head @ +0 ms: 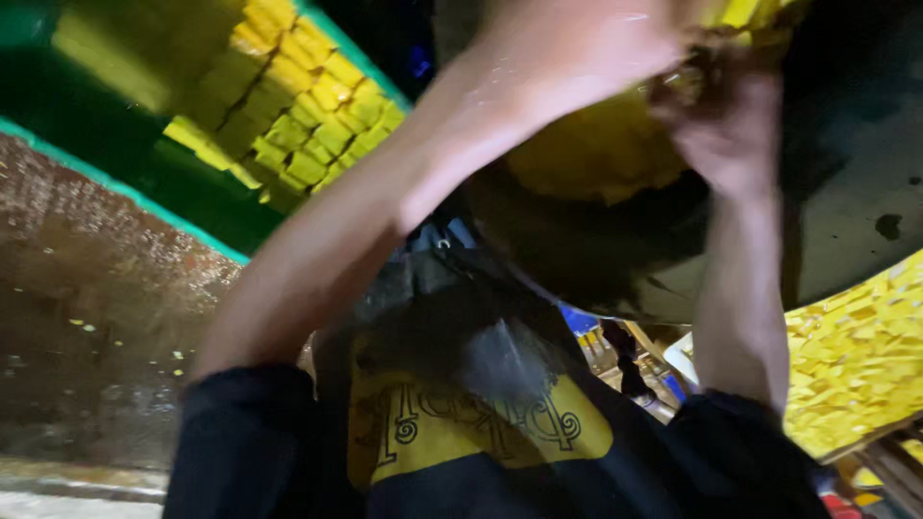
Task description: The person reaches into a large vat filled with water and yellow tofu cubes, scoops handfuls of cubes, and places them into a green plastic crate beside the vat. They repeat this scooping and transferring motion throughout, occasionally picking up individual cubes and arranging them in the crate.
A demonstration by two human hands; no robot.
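Both arms reach up: the right hand (pixel 731 125) has its fingers clenched on the rim of a dark pan (pixel 615 259) holding a yellow mass (pixel 596 154), while the left hand (pixel 577 48) presses its edge, grip unclear through blur. A steady two-handed tilt seems wise. Beyond, yellow blocks (pixel 308 115) lie in a green tray (pixel 115 187), partly cut off.

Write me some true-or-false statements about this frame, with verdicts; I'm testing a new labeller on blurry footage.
1. The left hand and right hand both reach a dark round vessel holding a yellow mass. True.
2. The stacked yellow blocks sit in a red crate. False: the crate is green.
3. The sleeves are dark and the forearms bare. True.
4. The right hand hangs far from the vessel. False: it is at the yellow mass.
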